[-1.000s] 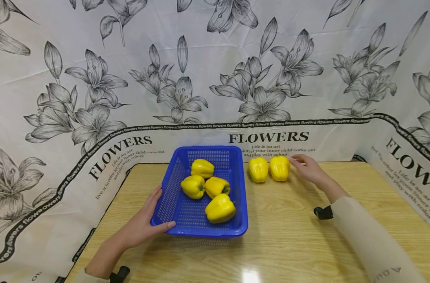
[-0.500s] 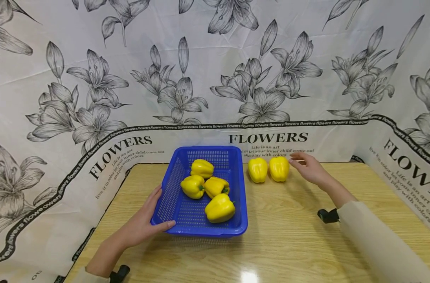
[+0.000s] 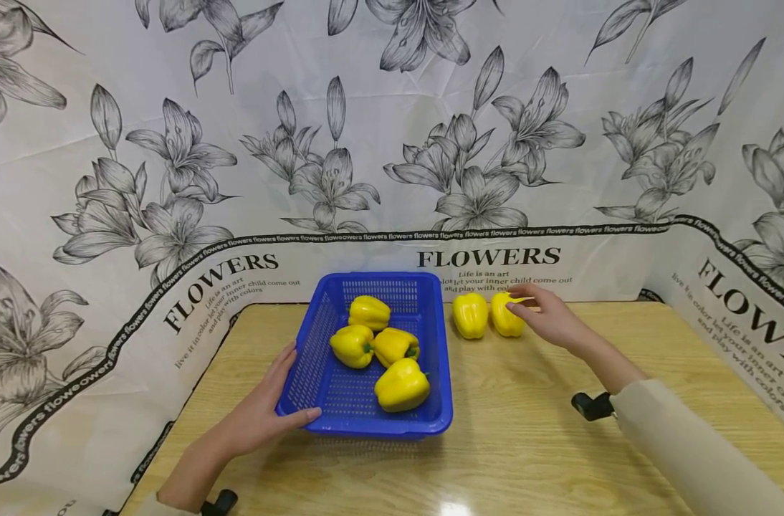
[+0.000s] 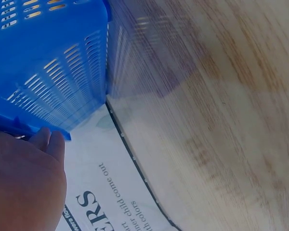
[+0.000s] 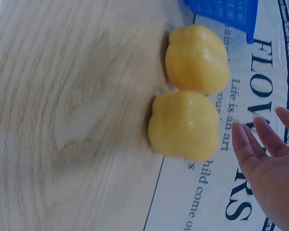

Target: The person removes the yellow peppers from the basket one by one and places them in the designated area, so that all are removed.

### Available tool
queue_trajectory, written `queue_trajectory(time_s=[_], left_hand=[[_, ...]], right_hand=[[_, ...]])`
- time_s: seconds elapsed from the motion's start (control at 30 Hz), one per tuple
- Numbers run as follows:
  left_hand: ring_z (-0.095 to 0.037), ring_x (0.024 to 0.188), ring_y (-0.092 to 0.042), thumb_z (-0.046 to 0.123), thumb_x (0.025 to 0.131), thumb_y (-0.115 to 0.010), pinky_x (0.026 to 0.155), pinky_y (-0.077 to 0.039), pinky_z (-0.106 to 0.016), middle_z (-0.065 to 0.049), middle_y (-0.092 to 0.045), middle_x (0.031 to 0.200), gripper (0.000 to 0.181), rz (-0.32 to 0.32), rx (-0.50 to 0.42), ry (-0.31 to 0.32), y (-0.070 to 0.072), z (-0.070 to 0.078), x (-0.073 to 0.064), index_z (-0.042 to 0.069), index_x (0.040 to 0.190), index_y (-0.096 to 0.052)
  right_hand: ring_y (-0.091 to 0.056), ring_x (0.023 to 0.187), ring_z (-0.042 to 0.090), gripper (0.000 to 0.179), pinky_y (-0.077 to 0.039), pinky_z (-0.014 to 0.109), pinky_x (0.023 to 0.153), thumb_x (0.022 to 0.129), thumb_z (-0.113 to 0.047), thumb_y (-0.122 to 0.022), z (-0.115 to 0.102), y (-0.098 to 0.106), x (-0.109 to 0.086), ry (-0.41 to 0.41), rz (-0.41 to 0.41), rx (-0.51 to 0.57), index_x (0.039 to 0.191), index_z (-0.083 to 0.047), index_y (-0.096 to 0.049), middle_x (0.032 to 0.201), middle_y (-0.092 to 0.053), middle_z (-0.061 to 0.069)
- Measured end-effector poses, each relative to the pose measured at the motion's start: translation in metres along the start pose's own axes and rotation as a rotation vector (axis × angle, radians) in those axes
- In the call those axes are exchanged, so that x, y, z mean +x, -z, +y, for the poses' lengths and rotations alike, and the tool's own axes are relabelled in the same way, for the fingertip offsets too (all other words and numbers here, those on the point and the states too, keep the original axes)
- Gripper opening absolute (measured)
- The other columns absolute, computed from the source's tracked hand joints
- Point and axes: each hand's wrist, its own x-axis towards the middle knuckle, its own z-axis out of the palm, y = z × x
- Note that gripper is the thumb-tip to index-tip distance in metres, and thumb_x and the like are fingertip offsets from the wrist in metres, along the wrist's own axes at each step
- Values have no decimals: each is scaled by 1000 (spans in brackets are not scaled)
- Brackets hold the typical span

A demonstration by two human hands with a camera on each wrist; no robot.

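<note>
At the basket's near left corner, my left hand (image 3: pixel 259 416) grips the rim of a blue plastic basket (image 3: pixel 366 430), thumb over the near edge and fingers along the left side. Inside lie several yellow bell peppers (image 3: pixel 401 385). Two more stand on the table right of the basket: one bell pepper (image 3: pixel 471 315) nearer it and another bell pepper (image 3: pixel 504 322) further right. Beside that outer one, my right hand (image 3: pixel 550 319) reaches over with fingers extended, overlapping its right side in the head view. In the right wrist view the right hand (image 5: pixel 274 168) holds nothing.
The wooden table (image 3: pixel 508 444) meets a white cloth (image 3: pixel 340 251) printed with lilies and lettering, which rises behind and on both sides. A black strap piece (image 3: pixel 592 406) shows at my right wrist.
My right hand has shifted left, from beside the outer bell pepper to overlapping it. The left hand and the basket have stayed in place; the head view has tilted slightly.
</note>
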Motion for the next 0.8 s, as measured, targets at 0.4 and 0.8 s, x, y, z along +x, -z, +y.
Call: queue_trajectory(time_s=[0.4, 0.8], left_hand=[[-42, 155, -14, 55, 90, -72, 116, -23, -69, -7, 0, 173, 109, -3, 5, 16, 0, 2, -1, 18, 166, -4], [-38, 155, -15, 54, 88, -75, 117, -24, -68, 0, 0, 172, 110, -5, -20, 31, 0, 0, -1, 23, 166, -4]], right_hand=[[-54, 127, 46, 48, -53, 54, 97, 105, -22, -60, -33, -23, -4, 99, -58, 59, 145, 3, -49, 145, -51, 27], [-53, 129, 46, 44, -49, 58, 102, 103, -18, -64, -68, -47, -5, 203, -119, 104, 141, 0, -55, 146, -51, 21]])
